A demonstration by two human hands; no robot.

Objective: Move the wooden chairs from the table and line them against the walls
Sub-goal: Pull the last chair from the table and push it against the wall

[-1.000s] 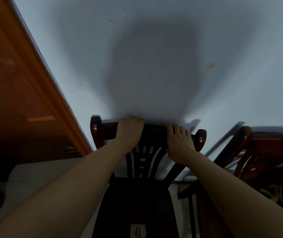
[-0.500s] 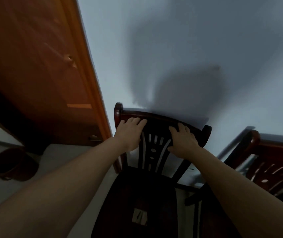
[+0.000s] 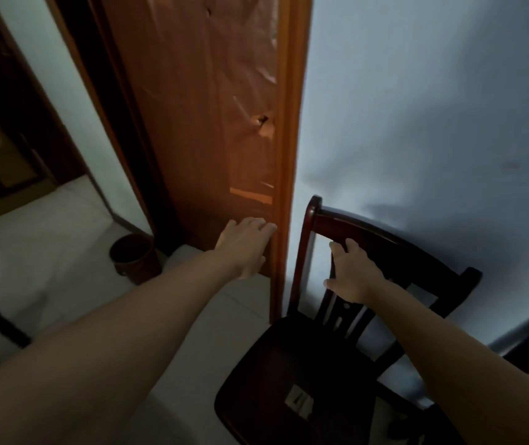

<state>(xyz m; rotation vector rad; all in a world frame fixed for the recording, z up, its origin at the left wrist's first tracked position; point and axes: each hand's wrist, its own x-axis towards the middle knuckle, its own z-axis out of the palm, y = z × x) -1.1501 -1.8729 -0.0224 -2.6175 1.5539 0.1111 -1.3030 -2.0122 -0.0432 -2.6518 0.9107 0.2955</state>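
Two bare forearms, no sleeves, no jewellery

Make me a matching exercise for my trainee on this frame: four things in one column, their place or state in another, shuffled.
Things:
1. left hand
2. right hand
3. wooden chair
4. round bin

Places or states:
A. on the floor left of the door
B. resting on the chair's backrest
C. back close to the pale wall, right of the door frame
D. open, off the chair, in front of the door frame

Pairs: 1-D, 2-B, 3-C, 4-A
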